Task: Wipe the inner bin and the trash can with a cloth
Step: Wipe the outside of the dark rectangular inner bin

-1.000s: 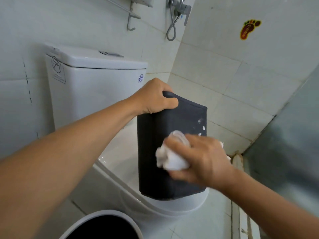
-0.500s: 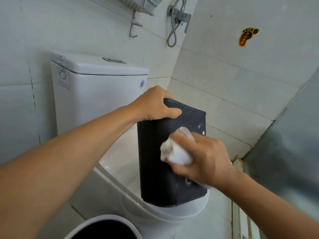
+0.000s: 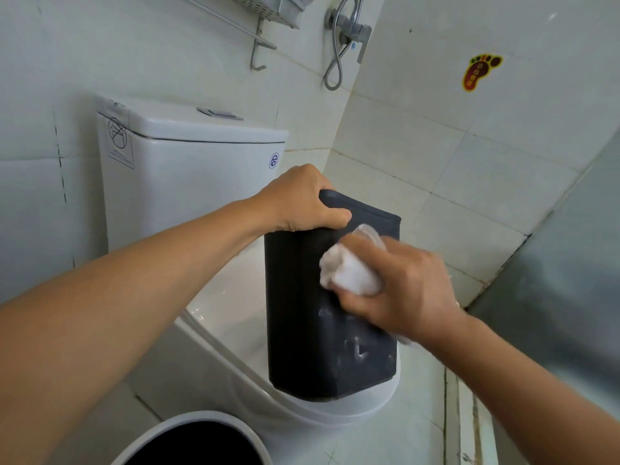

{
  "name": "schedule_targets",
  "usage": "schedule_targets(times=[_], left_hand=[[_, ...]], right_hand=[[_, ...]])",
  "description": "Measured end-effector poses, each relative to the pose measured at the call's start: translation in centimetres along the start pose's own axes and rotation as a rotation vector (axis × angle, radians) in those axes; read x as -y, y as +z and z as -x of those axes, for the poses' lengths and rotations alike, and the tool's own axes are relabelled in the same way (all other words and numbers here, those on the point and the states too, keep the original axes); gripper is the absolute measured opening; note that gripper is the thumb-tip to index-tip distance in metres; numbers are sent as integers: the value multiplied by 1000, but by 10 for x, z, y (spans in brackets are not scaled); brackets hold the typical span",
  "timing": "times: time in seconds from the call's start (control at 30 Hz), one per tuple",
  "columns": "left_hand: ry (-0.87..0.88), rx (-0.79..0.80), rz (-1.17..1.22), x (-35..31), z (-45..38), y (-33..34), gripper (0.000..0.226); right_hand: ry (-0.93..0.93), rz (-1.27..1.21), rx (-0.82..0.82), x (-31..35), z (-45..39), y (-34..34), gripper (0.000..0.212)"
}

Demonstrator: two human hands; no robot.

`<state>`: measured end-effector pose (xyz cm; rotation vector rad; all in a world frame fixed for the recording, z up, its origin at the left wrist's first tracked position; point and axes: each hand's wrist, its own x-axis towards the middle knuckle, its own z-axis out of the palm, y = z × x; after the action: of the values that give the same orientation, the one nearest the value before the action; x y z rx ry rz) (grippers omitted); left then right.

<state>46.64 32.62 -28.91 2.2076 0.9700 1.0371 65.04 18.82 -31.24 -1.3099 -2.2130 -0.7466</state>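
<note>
Head view: a bathroom, seen over your two bare arms.
Inner bin: the dark inner bin [image 3: 322,330] stands upside down on the closed toilet lid [image 3: 231,297], its base gripped from above by your left hand [image 3: 302,199], thumb curled over the near edge.
Cloth: your right hand [image 3: 399,283] has its fingers clamped on the wadded white cloth [image 3: 349,270], pressed to the wall just below your left thumb.
Handling: it looks light, stiff and smooth, so it may skid on the lid; keep hold at the upturned base.
Marks: pale smears [image 3: 359,350] remain below your right fingers.
Trash can: the white trash can [image 3: 188,427] waits beneath your left forearm, apparently unwiped.

black inner bin [image 3: 322,330], white cloth [image 3: 349,273]
</note>
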Motion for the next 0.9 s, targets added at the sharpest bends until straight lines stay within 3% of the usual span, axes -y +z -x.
schedule_targets(times=[0.07, 0.27, 0.47, 0.53, 0.67, 0.73, 0.9], left_hand=[[-10, -15, -15, -1, 0, 1, 46], [-52, -2, -20, 2, -2, 0, 45], [-38, -11, -72, -10, -6, 4, 47], [-67, -30, -88, -9, -7, 4, 49], [-88, -26, -83, -4, -7, 2, 46], [-46, -11, -81, -7, -6, 3, 48], [-5, -20, -105, -13, -6, 5, 53]], right_hand=[[38, -17, -33, -3, -1, 1, 47], [-246, -56, 168, 14, 49, 4, 45], [34, 43, 3, -4, 3, -8, 44], [48, 17, -7, -2, 6, -6, 45], [-197, -76, 185, 13, 42, 0, 44], [-273, -52, 193, 14, 42, -2, 43], [-5, 22, 18, 2, -2, -9, 48]])
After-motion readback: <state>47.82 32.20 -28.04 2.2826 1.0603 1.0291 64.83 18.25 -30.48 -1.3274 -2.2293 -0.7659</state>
